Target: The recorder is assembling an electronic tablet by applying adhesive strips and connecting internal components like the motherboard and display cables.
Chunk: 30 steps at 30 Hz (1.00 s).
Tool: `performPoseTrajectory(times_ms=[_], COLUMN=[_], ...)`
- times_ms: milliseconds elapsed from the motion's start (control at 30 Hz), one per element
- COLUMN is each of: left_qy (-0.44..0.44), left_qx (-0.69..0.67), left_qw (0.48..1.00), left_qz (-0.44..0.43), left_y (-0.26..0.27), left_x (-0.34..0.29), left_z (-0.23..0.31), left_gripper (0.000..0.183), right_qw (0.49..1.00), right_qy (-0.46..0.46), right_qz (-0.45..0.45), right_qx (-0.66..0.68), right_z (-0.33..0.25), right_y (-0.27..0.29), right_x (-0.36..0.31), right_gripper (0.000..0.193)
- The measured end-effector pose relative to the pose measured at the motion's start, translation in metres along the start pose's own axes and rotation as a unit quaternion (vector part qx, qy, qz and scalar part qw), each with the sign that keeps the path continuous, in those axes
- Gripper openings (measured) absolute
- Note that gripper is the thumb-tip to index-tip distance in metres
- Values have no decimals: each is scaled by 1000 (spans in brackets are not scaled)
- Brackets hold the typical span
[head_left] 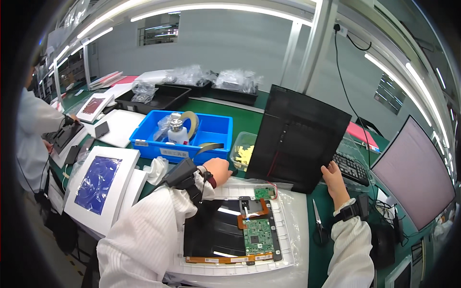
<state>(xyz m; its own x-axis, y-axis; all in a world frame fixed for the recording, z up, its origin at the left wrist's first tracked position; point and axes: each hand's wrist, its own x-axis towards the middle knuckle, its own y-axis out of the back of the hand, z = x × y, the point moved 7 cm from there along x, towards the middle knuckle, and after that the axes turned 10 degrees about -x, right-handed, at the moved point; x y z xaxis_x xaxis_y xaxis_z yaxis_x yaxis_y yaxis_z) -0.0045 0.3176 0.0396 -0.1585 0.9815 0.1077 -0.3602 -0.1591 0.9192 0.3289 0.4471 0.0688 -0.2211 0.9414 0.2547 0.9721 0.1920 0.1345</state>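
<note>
A large black flat panel [300, 139] stands tilted just beyond an opened display unit with a white frame [285, 230]. My right hand [334, 181] grips the panel's lower right edge. My left hand [218, 171] is curled closed near the panel's lower left corner; what its fingers hold, if anything, is hidden. Inside the white frame lie a black sheet [211, 235], a green circuit board [258, 236], orange flat cables and an orange strip along the near side. A thin red wire runs from the panel down to a small green board [264, 193] at the frame's far corner.
A blue divided bin [211, 127] holds a white pump bottle and tape rolls. Beside it a clear tub [243, 151] contains yellow pieces. Scissors [317, 221], a keyboard [353, 168] and a monitor [415, 173] are at right. White foam blocks [81, 211] lie left, near another person [38, 125].
</note>
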Motion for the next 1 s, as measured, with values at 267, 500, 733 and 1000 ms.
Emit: performPoseTrajectory(times_ms=[267, 500, 733, 1000], left_qy=[16, -136, -265, -131], left_qx=[-35, -299, -311, -351], left_qw=[999, 923, 912, 915], left_qz=[20, 199, 50, -147], left_y=[-19, 69, 79, -12], left_x=[31, -20, -63, -51], left_z=[-11, 18, 87, 99], left_gripper=[16, 9, 12, 14], right_qw=[749, 669, 709, 716], right_qy=[51, 94, 84, 43], right_qz=[-139, -160, -176, -196], right_qx=[-646, -720, -677, -669], right_z=[-8, -4, 6, 9], right_y=[23, 9, 16, 19], right_x=[-127, -174, -164, -161], right_gripper=[25, 26, 25, 18])
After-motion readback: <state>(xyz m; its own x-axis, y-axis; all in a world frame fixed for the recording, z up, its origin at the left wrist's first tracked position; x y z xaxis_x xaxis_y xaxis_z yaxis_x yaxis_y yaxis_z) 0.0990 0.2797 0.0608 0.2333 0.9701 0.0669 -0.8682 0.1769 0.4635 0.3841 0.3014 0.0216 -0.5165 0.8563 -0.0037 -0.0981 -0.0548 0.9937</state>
